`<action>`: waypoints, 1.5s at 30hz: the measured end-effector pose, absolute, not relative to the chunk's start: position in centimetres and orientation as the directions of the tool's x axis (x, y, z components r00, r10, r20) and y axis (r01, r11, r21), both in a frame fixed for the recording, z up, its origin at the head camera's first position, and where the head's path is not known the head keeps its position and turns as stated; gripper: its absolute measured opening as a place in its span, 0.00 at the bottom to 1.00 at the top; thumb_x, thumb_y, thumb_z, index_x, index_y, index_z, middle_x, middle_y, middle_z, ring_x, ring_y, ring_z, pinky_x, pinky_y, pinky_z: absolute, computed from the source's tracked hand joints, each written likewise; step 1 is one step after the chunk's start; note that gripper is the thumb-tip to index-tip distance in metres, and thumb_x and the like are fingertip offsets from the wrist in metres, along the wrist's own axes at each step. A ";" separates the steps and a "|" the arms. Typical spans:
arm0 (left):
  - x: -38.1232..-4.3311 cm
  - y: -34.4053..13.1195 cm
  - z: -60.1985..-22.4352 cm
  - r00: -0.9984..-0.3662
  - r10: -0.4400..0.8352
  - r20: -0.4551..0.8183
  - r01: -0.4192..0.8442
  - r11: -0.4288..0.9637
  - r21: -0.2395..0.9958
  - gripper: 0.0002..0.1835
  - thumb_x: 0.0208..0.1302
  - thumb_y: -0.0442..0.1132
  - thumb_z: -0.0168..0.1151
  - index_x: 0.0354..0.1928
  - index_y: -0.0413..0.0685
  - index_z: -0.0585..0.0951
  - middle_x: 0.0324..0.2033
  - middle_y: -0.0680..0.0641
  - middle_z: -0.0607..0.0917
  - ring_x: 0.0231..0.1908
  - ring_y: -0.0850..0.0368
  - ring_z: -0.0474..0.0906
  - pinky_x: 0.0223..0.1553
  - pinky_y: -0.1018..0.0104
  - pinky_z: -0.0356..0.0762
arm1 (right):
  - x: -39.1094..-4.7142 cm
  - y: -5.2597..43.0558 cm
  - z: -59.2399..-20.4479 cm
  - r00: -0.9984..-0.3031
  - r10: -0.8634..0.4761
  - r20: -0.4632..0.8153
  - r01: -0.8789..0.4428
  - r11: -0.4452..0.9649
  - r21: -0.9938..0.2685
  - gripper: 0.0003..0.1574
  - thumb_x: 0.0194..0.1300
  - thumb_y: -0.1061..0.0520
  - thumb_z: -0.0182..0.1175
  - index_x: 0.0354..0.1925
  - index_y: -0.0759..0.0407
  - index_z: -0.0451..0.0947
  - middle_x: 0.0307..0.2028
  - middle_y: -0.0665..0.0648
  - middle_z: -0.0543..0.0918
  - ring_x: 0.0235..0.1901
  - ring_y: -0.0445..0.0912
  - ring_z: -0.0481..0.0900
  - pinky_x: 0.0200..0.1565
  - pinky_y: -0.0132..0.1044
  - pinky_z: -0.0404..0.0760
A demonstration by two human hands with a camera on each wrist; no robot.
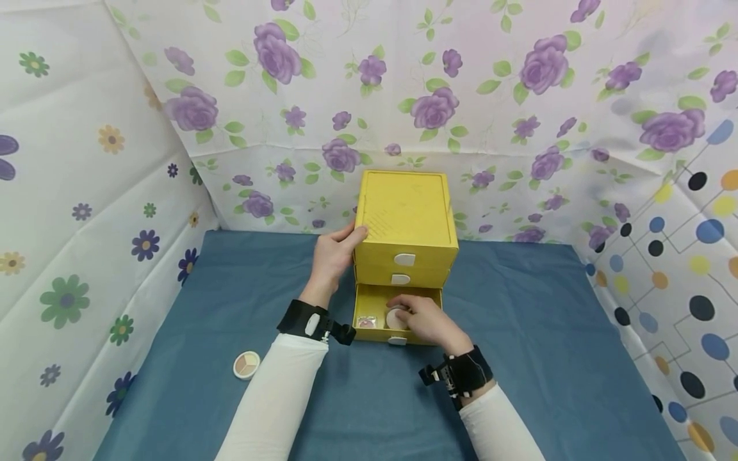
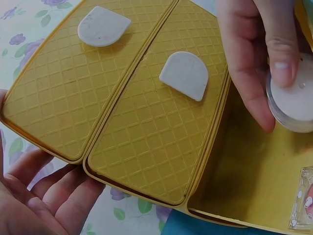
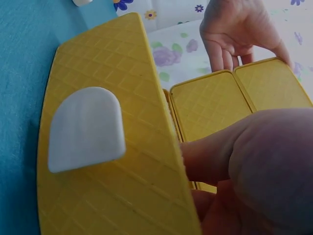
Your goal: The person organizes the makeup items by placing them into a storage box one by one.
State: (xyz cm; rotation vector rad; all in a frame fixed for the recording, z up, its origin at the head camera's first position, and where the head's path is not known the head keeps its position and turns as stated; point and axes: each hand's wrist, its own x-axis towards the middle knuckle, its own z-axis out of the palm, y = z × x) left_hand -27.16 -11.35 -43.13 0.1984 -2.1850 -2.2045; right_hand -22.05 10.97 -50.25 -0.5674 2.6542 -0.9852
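Observation:
A yellow cabinet (image 1: 406,208) with three stacked drawers and white tabs stands near the back; its bottom drawer (image 1: 369,335) is pulled out. My left hand (image 1: 333,256) steadies the cabinet's upper left side, thumb along the top edge and fingers against the side panel. Inside the open drawer, my right hand (image 1: 428,318) holds a round white case (image 2: 299,100) with a clear rim, the thumb on its pale face. To its left in the drawer lies a small clear square packet (image 1: 366,322) with pink in it.
On the blue cloth (image 1: 357,410) at the left sits a round white palette (image 1: 246,365) with three skin-toned sections. A flowered curtain (image 1: 277,160) rises close behind the cabinet, and patterned cloths hang at both sides.

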 end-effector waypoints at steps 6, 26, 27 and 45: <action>-27.1 -11.3 -43.0 -0.992 -0.110 -0.063 -0.061 -0.015 0.998 0.33 0.58 0.62 0.69 0.63 0.58 0.78 0.64 0.54 0.76 0.57 0.56 0.76 0.55 0.55 0.80 | -22.2 10.8 -50.8 -0.892 -0.439 -0.108 -0.266 0.703 -0.660 0.12 0.74 0.54 0.57 0.52 0.47 0.83 0.48 0.46 0.82 0.40 0.45 0.75 0.42 0.44 0.76; -27.1 -11.4 -43.0 -0.992 -0.108 -0.068 -0.069 0.007 0.998 0.34 0.57 0.64 0.68 0.63 0.60 0.77 0.64 0.56 0.76 0.59 0.56 0.74 0.56 0.55 0.79 | -22.3 10.4 -52.1 -0.909 -0.391 -0.146 -0.198 0.711 -0.675 0.15 0.69 0.51 0.61 0.52 0.44 0.86 0.46 0.47 0.85 0.33 0.43 0.78 0.34 0.40 0.78; -27.1 -11.4 -43.0 -0.992 -0.108 -0.066 -0.067 0.005 0.998 0.34 0.57 0.64 0.68 0.63 0.60 0.77 0.64 0.56 0.76 0.59 0.56 0.74 0.55 0.55 0.79 | -22.3 10.4 -52.1 -0.910 -0.387 -0.150 -0.192 0.713 -0.675 0.15 0.68 0.51 0.62 0.52 0.43 0.86 0.46 0.47 0.85 0.35 0.42 0.78 0.36 0.40 0.79; -27.1 -11.4 -43.2 -0.993 -0.106 -0.057 -0.057 0.001 0.998 0.34 0.56 0.65 0.69 0.63 0.59 0.78 0.63 0.56 0.77 0.57 0.56 0.76 0.54 0.55 0.80 | -22.3 10.4 -52.6 -0.909 -0.382 -0.164 -0.173 0.707 -0.686 0.13 0.68 0.47 0.63 0.50 0.39 0.86 0.46 0.45 0.85 0.41 0.40 0.79 0.42 0.43 0.82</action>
